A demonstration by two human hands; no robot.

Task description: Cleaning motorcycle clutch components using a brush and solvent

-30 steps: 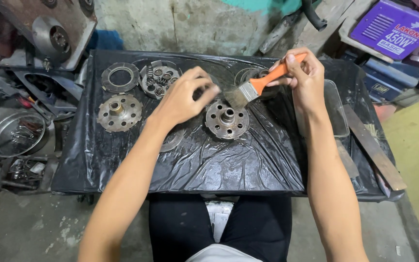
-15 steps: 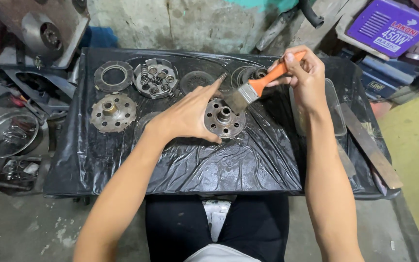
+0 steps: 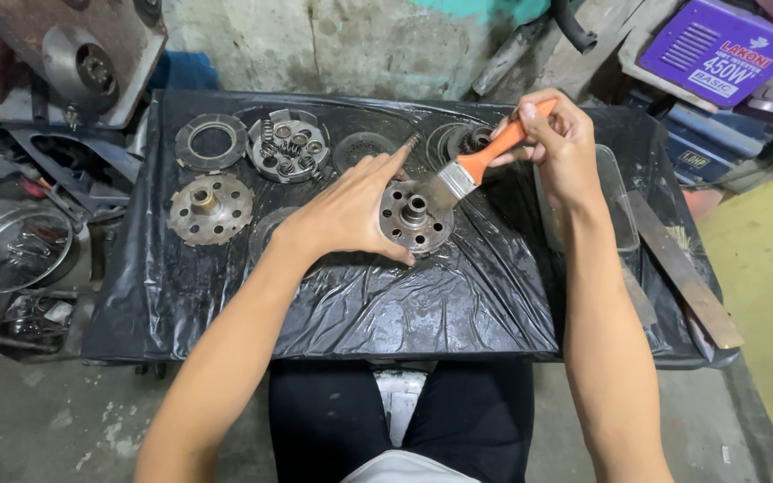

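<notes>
A round metal hub [image 3: 416, 217] with holes lies on the black plastic sheet [image 3: 342, 304]. My left hand [image 3: 349, 210] grips its left rim and steadies it. My right hand [image 3: 558, 143] holds a paintbrush with an orange handle [image 3: 492, 152], tilted down to the left so that the bristles touch the hub's top right. Further left lie a perforated disc [image 3: 210, 208], a flat ring plate [image 3: 210, 141] and a plate with several springs [image 3: 287, 145]. Another round part [image 3: 468, 140] sits behind the brush, partly hidden.
A clear plastic tray [image 3: 617, 201] and a long flat metal strip [image 3: 683, 269] sit at the right of the table. A purple box [image 3: 720, 49] stands at the far right. Metal covers and a pan [image 3: 12, 250] crowd the floor on the left.
My left hand has come off the top of the hub and moved to its left edge. The brush has dropped from above the hub onto it.
</notes>
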